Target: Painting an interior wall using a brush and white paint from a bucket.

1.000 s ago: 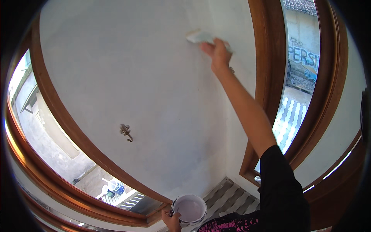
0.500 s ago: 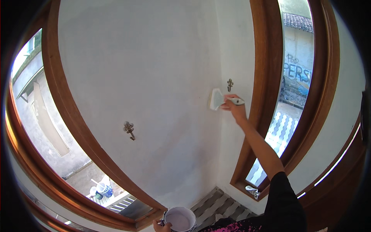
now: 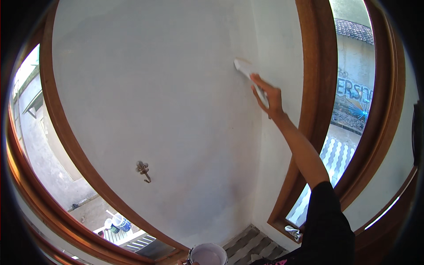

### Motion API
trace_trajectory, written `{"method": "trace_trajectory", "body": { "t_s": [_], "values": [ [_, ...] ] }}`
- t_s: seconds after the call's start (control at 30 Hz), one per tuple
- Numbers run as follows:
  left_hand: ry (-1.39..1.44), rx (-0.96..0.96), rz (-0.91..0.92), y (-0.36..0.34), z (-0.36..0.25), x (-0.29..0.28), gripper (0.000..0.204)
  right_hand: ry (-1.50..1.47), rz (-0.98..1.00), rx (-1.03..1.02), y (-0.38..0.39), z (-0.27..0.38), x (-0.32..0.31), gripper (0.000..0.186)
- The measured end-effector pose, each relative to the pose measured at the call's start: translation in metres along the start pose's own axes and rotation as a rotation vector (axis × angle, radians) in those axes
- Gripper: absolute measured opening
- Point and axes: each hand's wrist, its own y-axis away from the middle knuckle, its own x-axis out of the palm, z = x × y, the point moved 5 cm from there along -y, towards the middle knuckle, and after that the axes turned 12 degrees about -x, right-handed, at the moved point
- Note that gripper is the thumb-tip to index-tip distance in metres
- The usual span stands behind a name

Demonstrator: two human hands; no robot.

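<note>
My right hand [image 3: 270,98] is closed around the handle of a wide paintbrush [image 3: 245,68]. The bristle end, white with paint, meets the pale wall [image 3: 154,97] just left of the inner corner. At the bottom edge stands a small bucket [image 3: 208,255] of whitish paint. Only bits of my left hand [image 3: 181,262] show there, gripping the bucket's left rim; most of that hand is cut off by the frame. A metal wall hook [image 3: 143,170] is fixed to the wall at lower left, well away from the brush.
Brown wooden window frames [image 3: 316,88] border the wall on both sides. A crumpled white cloth [image 3: 293,232] lies on the right sill. Patterned floor tiles [image 3: 252,242] show below the corner. Outside the left window, paint pails [image 3: 120,222] stand by a slatted white surface.
My right hand and the brush have moved up the wall, and the brush now points up and left. The view has shifted upward; the right-hand hook no longer shows.
</note>
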Motion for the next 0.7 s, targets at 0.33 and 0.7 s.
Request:
{"method": "trace_trajectory", "body": {
  "t_s": [0.33,0.7],
  "values": [
    [-0.212,0.160,0.014,-0.030,0.010,0.024,0.025,-0.315,0.453,0.167,0.102,0.047,-0.028,0.034],
    [-0.090,-0.117,0.070,-0.012,0.011,0.034,0.024,-0.849,-0.315,0.798,0.013,-0.028,0.001,0.033]
  ]
}}
